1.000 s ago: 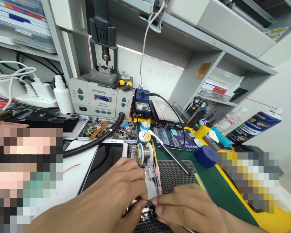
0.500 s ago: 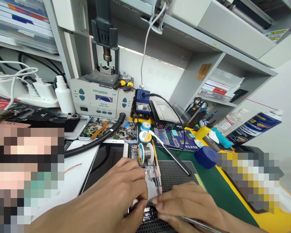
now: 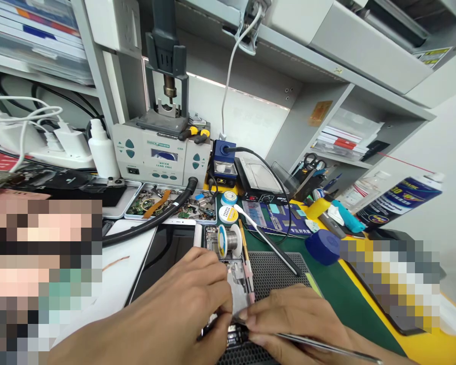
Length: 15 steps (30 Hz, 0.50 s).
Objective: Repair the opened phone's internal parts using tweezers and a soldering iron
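The right hand [image 3: 289,319] pinches tweezers [image 3: 327,345] over the opened phone [image 3: 237,284]. The left hand [image 3: 182,309], fingers curled close, pinches the phone's edge.

A workbench in an electronics and phone repair workshop.

At 11 o'clock stands a hot-air rework station [image 3: 155,157] with its nozzle handle [image 3: 167,56] parked on top, and just in front of it lies a tray [image 3: 137,215] full of small boards and flex cables. Near the centre are a spool of solder wire [image 3: 228,238] and a green work mat [image 3: 327,289]. At 6 o'clock lies an opened phone [image 3: 238,276] with tweezers [image 3: 315,343] at it. Grey shelves [image 3: 315,116] at 1 o'clock carry scissors [image 3: 312,160]. The spray can [image 3: 399,200] at 3 o'clock is perhaps a cleaner, but its label is too small to read.
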Tool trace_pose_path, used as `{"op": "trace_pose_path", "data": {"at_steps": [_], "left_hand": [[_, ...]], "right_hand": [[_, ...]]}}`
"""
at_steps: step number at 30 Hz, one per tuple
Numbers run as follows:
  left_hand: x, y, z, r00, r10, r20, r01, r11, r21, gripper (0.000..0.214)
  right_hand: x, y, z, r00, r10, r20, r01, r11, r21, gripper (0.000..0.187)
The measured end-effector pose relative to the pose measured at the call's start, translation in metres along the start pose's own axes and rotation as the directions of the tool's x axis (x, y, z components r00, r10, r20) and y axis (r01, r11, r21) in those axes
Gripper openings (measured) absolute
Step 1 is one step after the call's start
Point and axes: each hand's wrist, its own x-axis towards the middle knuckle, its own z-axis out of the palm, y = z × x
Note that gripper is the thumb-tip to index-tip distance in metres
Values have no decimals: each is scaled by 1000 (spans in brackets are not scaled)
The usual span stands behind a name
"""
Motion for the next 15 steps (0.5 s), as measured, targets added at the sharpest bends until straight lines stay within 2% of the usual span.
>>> {"op": "trace_pose_path", "data": {"at_steps": [6,12,15], "left_hand": [[-4,-1,-1,999,-36,37,39,997,-65,22],[0,2,-3,998,56,18,-55,996,-64,25],[1,2,-3,998,60,28,-58,997,-45,23]], "right_hand": [[-3,1,1,1000,20,-13,-19,1000,8,8],[-3,2,3,999,1,-46,-1,1000,5,9],[-1,1,4,998,16,-54,-15,1000,19,8]]}}
